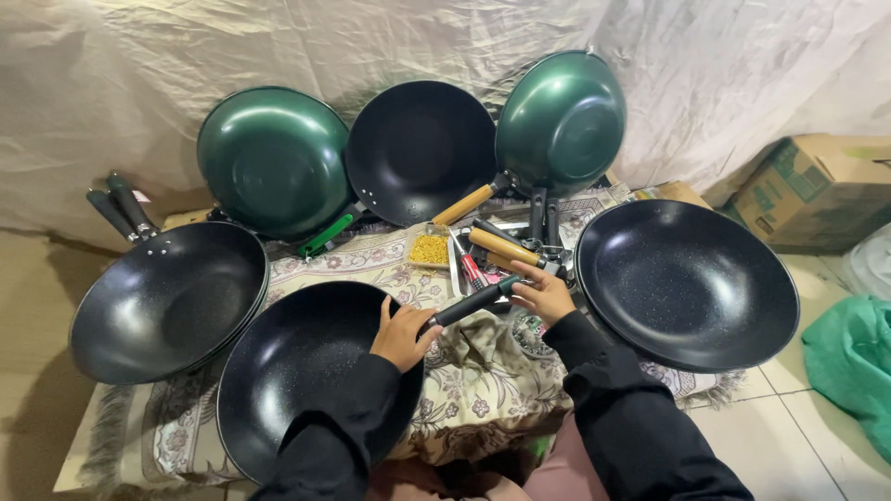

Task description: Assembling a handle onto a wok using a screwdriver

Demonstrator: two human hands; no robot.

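Observation:
A black speckled wok lies on a floral cloth right in front of me. My left hand grips the wok's rim where its black handle joins. At the handle's far end, my right hand touches it with the fingertips. Both arms wear black sleeves.
More woks surround me: a black one at left, a large black one at right, two green ones and a black one leaning on the back sheet. A small tray of yellow bits and tools lie centre. A cardboard box stands right.

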